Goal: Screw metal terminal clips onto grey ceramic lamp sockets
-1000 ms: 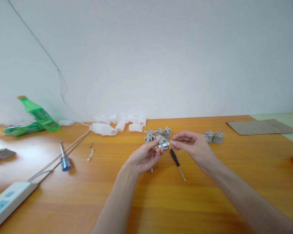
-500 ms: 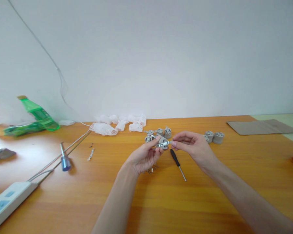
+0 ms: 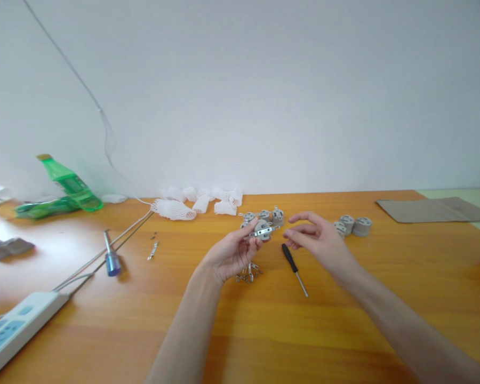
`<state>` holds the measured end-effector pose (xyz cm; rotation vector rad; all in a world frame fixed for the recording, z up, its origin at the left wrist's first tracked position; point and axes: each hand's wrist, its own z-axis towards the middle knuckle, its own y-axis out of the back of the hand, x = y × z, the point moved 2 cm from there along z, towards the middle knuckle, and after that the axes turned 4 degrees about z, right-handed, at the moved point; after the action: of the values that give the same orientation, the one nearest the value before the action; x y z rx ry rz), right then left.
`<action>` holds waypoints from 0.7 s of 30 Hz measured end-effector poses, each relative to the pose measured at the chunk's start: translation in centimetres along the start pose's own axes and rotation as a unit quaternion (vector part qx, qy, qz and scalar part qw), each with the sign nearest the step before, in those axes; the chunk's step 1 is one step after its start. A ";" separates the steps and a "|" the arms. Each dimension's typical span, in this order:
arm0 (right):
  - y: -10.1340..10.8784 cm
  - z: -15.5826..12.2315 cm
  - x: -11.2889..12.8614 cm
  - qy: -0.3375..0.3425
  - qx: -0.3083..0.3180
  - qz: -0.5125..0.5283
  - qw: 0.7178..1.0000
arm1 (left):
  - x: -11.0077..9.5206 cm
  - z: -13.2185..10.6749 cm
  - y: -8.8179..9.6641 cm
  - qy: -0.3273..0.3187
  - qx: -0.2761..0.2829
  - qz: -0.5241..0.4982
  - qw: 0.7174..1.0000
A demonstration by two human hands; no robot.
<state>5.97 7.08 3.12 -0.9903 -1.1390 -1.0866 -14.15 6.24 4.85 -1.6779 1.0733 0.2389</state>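
Note:
My left hand (image 3: 231, 252) is closed on a small grey round part with a metal strip (image 3: 262, 231) across it, held just above the wooden table (image 3: 264, 325). My right hand (image 3: 316, 238) hovers to the right of it with its fingers loosely apart and nothing in them, a short gap from the strip. A small black-handled screwdriver (image 3: 293, 262) lies on the table under the right hand. More grey round parts (image 3: 269, 216) sit just behind the held one. Small metal bits (image 3: 248, 273) lie below my left hand.
Two grey round parts (image 3: 354, 225) stand to the right, with a flat cardboard piece (image 3: 432, 209) beyond. White foam netting (image 3: 196, 201) lies by the wall. At left are a blue-handled screwdriver (image 3: 111, 257), a green bottle (image 3: 64, 188), cables and a white power strip (image 3: 14, 329).
My right hand has let go of the metal strip's end and opened, drawing slightly right. My left hand keeps the part. The view has shifted a little.

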 end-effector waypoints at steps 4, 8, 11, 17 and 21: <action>-2.1 -1.4 -1.0 0.098 0.130 -0.235 0.958 | -0.8 -0.6 0.8 -0.004 -0.009 -0.004 1.000; -4.4 -3.1 -2.1 0.141 0.158 -0.355 0.911 | -1.3 -1.0 1.3 -0.005 -0.019 -0.007 1.000; -5.2 -3.6 -2.7 0.133 0.140 -0.381 0.904 | -1.4 -1.0 1.6 -0.005 -0.022 -0.006 1.000; -5.2 -3.5 -3.2 0.137 0.156 -0.366 0.907 | -1.2 -0.6 1.7 -0.021 -0.018 0.006 1.000; -4.2 -2.8 -1.9 0.148 0.150 -0.267 0.940 | -1.0 -0.4 1.6 -0.024 -0.025 0.010 0.999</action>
<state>2.20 3.80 1.00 -0.2598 -1.3061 -1.3815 -16.08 6.41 4.52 -1.6994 1.0567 0.3194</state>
